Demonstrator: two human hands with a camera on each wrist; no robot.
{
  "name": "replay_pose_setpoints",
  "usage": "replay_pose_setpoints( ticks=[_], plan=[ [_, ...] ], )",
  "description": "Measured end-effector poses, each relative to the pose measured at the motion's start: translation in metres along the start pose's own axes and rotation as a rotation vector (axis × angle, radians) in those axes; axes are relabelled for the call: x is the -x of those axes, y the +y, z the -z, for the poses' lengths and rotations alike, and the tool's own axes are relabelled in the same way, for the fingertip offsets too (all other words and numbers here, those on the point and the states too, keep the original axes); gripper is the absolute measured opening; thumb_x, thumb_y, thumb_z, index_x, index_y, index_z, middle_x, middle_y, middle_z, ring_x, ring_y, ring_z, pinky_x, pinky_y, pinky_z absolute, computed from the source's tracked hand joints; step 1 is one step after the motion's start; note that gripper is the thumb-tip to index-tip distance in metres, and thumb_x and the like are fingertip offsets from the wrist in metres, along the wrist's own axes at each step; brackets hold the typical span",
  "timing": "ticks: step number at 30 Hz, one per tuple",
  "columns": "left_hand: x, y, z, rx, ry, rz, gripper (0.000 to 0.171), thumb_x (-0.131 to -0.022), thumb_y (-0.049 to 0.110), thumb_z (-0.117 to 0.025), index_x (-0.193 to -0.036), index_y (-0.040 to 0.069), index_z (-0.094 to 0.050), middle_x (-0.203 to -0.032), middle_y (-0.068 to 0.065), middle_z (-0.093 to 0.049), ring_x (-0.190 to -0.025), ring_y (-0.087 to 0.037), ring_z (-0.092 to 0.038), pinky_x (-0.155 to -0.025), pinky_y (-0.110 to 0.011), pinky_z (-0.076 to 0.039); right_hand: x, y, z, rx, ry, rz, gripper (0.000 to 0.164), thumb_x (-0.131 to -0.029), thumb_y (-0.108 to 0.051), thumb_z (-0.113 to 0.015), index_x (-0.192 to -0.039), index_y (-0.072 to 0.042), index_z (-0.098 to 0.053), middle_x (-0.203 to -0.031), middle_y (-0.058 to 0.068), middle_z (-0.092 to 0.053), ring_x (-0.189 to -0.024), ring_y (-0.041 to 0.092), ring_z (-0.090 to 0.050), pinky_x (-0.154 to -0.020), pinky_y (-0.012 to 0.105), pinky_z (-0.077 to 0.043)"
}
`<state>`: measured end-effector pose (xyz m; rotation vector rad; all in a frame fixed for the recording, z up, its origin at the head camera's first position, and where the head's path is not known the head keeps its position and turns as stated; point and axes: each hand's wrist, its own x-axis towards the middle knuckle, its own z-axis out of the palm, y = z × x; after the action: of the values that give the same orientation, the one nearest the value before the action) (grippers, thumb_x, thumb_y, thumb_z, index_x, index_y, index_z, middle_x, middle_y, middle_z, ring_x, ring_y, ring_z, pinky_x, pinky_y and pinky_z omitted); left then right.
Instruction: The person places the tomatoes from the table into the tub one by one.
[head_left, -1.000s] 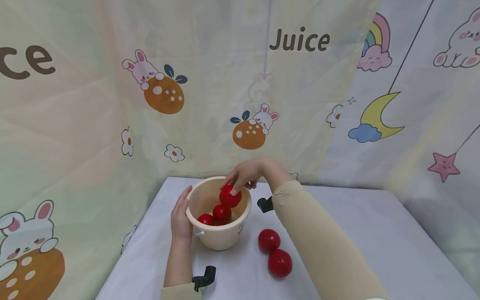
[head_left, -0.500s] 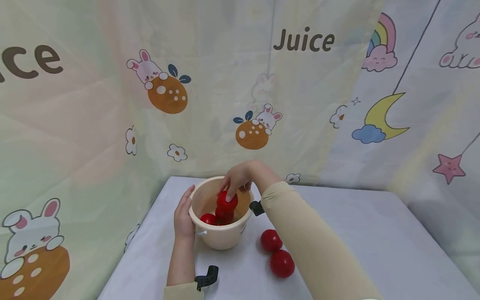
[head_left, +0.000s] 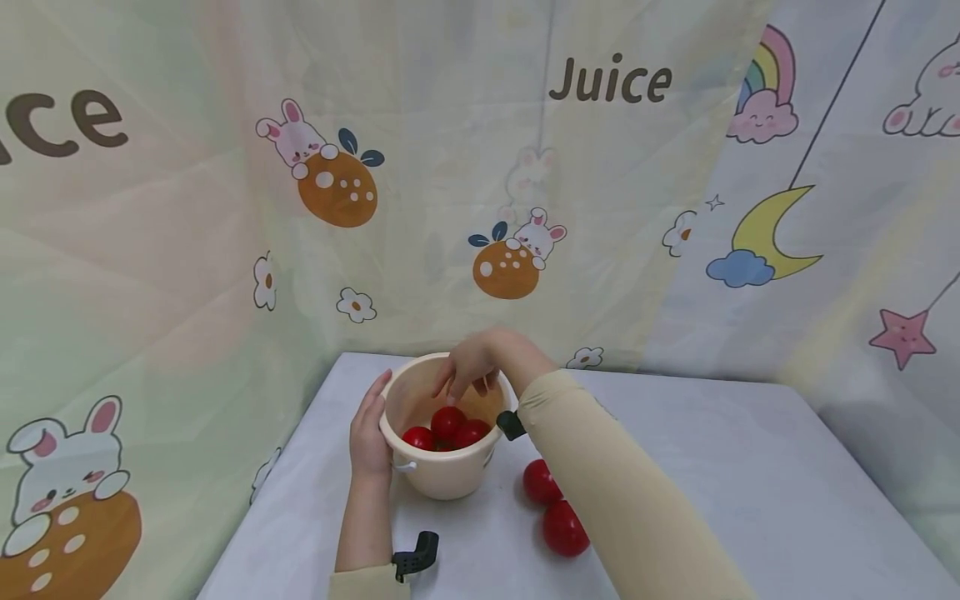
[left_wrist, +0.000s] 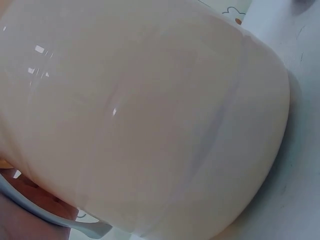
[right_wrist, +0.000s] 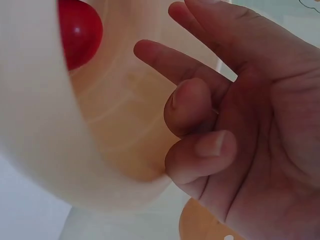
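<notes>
A cream bucket (head_left: 442,477) stands on the white table. Inside it lie glossy red tomato-like balls (head_left: 447,423), three of them showing. My left hand (head_left: 369,437) rests along the bucket's left side, fingers extended up to the rim. In the left wrist view the bucket wall (left_wrist: 150,110) fills most of the picture, the grey handle (left_wrist: 55,217) crossing in front of the hand. Over the bucket's mouth is my right hand (head_left: 476,360), holding nothing. Its thumb and first fingers are spread, the others loosely bent, as the right wrist view shows beside a red ball (right_wrist: 80,35).
Two more red balls, a nearer one (head_left: 565,528) and a farther one (head_left: 541,482), lie on the table (head_left: 720,467) right of the bucket, partly behind the right sleeve (head_left: 622,483). A printed cloth (head_left: 420,167) hangs behind and around the table.
My right hand lowered a red ball into the bucket and let go of it. The ball now lies among the others there. My left hand has stayed on the bucket's side.
</notes>
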<state>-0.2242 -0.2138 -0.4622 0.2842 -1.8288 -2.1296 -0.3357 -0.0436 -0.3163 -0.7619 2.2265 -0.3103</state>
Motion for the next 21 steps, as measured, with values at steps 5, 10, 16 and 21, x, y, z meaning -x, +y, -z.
replay_pose_setpoints(
  ticks=[5, 10, 16, 21],
  plan=[
    [0.000, 0.000, -0.001, -0.014, -0.004, -0.001, 0.036, -0.102, 0.046, -0.043, -0.137, 0.047, -0.051, -0.148, 0.021, -0.045, -0.140, -0.011, -0.039, -0.115, -0.052, -0.037, 0.001, 0.002, -0.002, -0.003, 0.010, 0.011, 0.025, -0.088, -0.029, -0.074, -0.110, -0.040, -0.071, -0.099, 0.004, -0.066, -0.068, 0.019, -0.054, -0.066, 0.026, -0.050],
    [0.001, 0.000, -0.003, -0.028, 0.000, 0.005, 0.037, -0.101, 0.049, -0.044, -0.137, 0.049, -0.050, -0.148, 0.023, -0.045, -0.139, -0.010, -0.038, -0.115, -0.051, -0.038, 0.003, 0.005, -0.002, 0.019, 0.025, 0.029, 0.022, -0.090, -0.031, -0.072, -0.108, -0.042, -0.071, -0.104, 0.008, -0.066, -0.070, 0.019, -0.054, -0.065, 0.026, -0.050],
    [0.001, 0.001, -0.003, -0.030, 0.003, -0.004, 0.037, -0.101, 0.046, -0.046, -0.138, 0.048, -0.050, -0.148, 0.021, -0.045, -0.139, -0.012, -0.039, -0.114, -0.051, -0.039, 0.006, 0.013, 0.000, 0.012, 0.045, 0.097, 0.024, -0.092, -0.034, -0.069, -0.115, -0.041, -0.070, -0.114, 0.008, -0.067, -0.070, 0.019, -0.055, -0.064, 0.026, -0.052],
    [0.003, 0.004, -0.002, -0.039, -0.001, -0.005, 0.037, -0.102, 0.043, -0.045, -0.138, 0.048, -0.049, -0.148, 0.022, -0.044, -0.138, -0.011, -0.039, -0.114, -0.050, -0.039, 0.008, 0.028, 0.002, -0.022, 0.084, 0.197, 0.026, -0.094, -0.033, -0.066, -0.119, -0.039, -0.068, -0.119, 0.008, -0.068, -0.065, 0.020, -0.055, -0.058, 0.027, -0.051]
  ],
)
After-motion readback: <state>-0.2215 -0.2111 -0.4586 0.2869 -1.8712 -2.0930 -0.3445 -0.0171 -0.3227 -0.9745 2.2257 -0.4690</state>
